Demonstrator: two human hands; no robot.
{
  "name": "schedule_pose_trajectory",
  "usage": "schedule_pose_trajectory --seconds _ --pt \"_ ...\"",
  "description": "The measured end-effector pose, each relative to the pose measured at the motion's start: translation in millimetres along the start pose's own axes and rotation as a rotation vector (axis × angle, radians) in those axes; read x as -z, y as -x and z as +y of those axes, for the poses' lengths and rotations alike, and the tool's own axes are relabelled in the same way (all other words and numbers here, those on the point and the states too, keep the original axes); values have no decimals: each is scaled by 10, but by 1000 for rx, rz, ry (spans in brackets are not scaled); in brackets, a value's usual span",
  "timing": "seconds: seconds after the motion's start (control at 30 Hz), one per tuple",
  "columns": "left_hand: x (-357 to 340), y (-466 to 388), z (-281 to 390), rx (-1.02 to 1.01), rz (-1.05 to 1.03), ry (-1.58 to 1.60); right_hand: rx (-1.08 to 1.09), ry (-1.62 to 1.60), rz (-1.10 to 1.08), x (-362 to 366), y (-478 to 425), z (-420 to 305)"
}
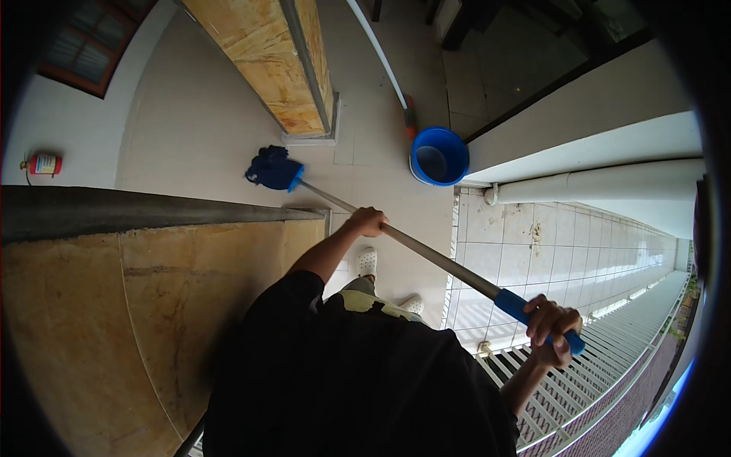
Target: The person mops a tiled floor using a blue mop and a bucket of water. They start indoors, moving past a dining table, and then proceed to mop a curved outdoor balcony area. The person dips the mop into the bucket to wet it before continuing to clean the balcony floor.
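A mop with a metal pole (440,258) runs slantwise across the view. My left hand (369,221) is closed around the middle of its pole. At the upper end, my right hand (554,330) grips the blue plastic handle. The dark blue mop head (274,169) rests on the tiled floor, left of my left hand and near the foot of a stone-clad pillar. A blue bucket (440,156) stands on the floor beyond my hands, with a little liquid visible inside.
Beside the bucket lies the red end of a white-handled tool (409,117). Stone-clad pillars (285,68) and a stone-clad surface (200,285) bound the left. A white metal railing (571,377) and a white pipe (594,181) are at the right. A fire extinguisher (44,165) is mounted on the far-left wall.
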State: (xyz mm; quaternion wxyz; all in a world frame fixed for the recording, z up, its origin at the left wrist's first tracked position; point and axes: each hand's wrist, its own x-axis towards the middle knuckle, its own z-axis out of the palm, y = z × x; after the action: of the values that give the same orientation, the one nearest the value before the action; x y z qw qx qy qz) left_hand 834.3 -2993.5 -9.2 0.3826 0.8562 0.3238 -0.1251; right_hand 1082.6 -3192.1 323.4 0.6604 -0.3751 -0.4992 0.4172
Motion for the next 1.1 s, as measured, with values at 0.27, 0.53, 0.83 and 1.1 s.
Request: schedule_pose_trajectory --seconds 0.27,0.53,0.83,1.1 --pt "-253 -216 1626 -314 21 323 201 233 141 124 462 -1441" --pt "-425 -362 2156 -463 -122 268 364 81 211 200 573 -1665" --pt "-597 -230 1080 -275 53 227 325 -18 314 771 808 -565" --pt "-525 141 117 -167 183 75 -52 -168 558 169 882 563"
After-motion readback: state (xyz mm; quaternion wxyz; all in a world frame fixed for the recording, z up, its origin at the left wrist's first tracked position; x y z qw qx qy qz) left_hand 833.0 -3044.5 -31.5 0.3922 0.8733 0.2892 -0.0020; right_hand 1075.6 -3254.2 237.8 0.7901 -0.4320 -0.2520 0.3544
